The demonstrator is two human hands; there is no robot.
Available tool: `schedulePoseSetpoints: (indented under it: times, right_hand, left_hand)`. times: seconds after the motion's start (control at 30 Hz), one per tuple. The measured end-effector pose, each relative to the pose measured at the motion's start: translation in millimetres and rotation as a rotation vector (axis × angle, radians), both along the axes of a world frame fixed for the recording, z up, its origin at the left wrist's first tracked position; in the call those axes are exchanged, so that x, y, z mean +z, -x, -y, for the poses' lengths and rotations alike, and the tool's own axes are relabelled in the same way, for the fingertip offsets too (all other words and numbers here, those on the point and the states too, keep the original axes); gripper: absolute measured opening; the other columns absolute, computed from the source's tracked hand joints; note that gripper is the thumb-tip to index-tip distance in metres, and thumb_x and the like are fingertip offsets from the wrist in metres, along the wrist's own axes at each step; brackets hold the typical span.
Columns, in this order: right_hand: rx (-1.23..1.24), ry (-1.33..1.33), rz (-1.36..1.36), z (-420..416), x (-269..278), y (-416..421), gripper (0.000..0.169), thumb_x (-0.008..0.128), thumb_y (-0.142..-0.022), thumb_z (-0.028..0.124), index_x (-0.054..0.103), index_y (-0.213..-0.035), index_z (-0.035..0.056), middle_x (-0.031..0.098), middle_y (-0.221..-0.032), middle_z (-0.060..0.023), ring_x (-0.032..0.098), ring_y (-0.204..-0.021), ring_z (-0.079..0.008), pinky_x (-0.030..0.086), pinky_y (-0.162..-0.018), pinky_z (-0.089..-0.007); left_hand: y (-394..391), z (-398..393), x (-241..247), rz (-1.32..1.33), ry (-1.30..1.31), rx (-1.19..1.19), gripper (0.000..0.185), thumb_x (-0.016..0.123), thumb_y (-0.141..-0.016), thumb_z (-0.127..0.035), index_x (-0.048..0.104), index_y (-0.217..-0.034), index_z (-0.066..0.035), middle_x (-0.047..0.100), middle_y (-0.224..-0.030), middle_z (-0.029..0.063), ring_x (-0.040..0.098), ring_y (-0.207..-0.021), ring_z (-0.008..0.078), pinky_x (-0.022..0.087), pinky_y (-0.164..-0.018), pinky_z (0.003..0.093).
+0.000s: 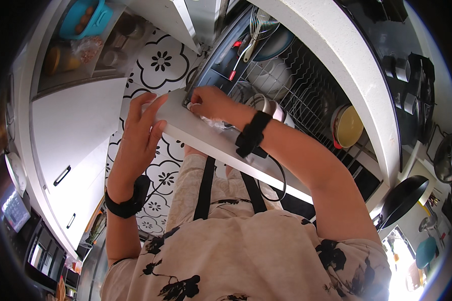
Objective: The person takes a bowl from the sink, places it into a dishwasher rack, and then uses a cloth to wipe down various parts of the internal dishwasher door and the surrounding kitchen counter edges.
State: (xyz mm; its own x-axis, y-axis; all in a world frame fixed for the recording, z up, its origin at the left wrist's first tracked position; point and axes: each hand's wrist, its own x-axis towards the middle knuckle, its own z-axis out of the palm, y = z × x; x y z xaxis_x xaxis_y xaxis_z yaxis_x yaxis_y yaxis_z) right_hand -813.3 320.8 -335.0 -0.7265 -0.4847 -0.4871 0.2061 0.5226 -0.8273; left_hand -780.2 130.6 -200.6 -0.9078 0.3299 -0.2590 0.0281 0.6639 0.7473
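Observation:
My right hand (213,103) has its fingers bent around a crumpled white cloth or tissue (214,122). It is at the inner side of a pulled-out drawer's white front panel (196,129), near the panel's left end. At that same end is my left hand (139,118), fingers apart, thumb and fingertips at the panel's corner. Whether it presses on the panel is hard to see. Inside the drawer, a wire dish rack (301,82) holds a white bowl (273,77), a pinkish cup (275,109) and a yellow pot (349,126). My right forearm hides part of the rack.
A wire skimmer (263,22) and a red-tipped utensil (233,71) lie in the drawer's side tray. The pale countertop (365,60) curves above the drawer. White cabinets (79,124) stand at left, over patterned floor tiles (160,60). A black wok (405,197) is at right.

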Motion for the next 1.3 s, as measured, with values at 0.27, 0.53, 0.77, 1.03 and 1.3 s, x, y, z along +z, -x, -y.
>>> schedulePoseSetpoints:
  times: [0.27,0.53,0.77,1.03,1.3]
  right_hand:
    - [0.136,-0.14,0.338,-34.3,-8.0,-5.7,0.024,0.07,-0.06,0.021,0.066,-0.072,0.0012,0.064,-0.07,-0.0122,0.062,-0.065,-0.0232,0.048,-0.058,-0.0353]
    - [0.015,-0.088,0.311,-6.8,-10.4,5.5,0.021,0.07,-0.062,0.02,0.065,-0.07,0.0016,0.063,-0.066,-0.0109,0.06,-0.061,-0.0216,0.048,-0.057,-0.0343]
    - [-0.001,-0.041,0.441,-21.6,-10.9,-2.3,0.021,0.072,-0.06,0.017,0.063,-0.067,-0.0012,0.059,-0.06,-0.0115,0.057,-0.057,-0.0196,0.045,-0.05,-0.0329]
    - [0.13,0.029,0.427,-4.8,-18.8,14.4,0.037,0.074,-0.05,0.007,0.065,-0.085,0.0096,0.063,-0.077,-0.0063,0.059,-0.067,-0.0254,0.049,-0.059,-0.0323]
    - [-0.08,-0.004,0.694,-30.3,-15.1,0.0,0.02,0.073,-0.057,0.013,0.065,-0.067,-0.0018,0.06,-0.067,-0.0069,0.053,-0.053,-0.0161,0.041,-0.044,-0.0351]
  left_hand:
    - [-2.3,3.9,-6.0,-0.062,-0.039,-0.034,0.038,0.046,-0.093,-0.021,0.047,-0.127,-0.006,0.035,-0.13,0.0163,0.042,-0.113,0.0308,0.044,-0.085,0.0353]
    - [-0.2,-1.3,-4.3,-0.072,-0.012,-0.037,0.038,0.043,-0.094,-0.023,0.046,-0.128,-0.007,0.033,-0.133,0.0163,0.04,-0.116,0.0316,0.045,-0.084,0.0359]
    - [-0.4,-0.5,-5.2,-0.054,-0.011,-0.016,0.038,0.041,-0.095,-0.026,0.046,-0.128,-0.007,0.031,-0.133,0.017,0.04,-0.116,0.0328,0.045,-0.086,0.0371]
    - [-1.3,-0.9,-7.9,-0.076,-0.02,-0.027,0.038,0.041,-0.095,-0.026,0.046,-0.128,-0.008,0.031,-0.133,0.0173,0.04,-0.117,0.0326,0.043,-0.088,0.0377]
    - [-1.3,-0.3,-7.9,-0.085,0.006,-0.034,0.038,0.041,-0.095,-0.025,0.046,-0.128,-0.008,0.031,-0.134,0.0171,0.04,-0.116,0.0321,0.045,-0.085,0.0368]
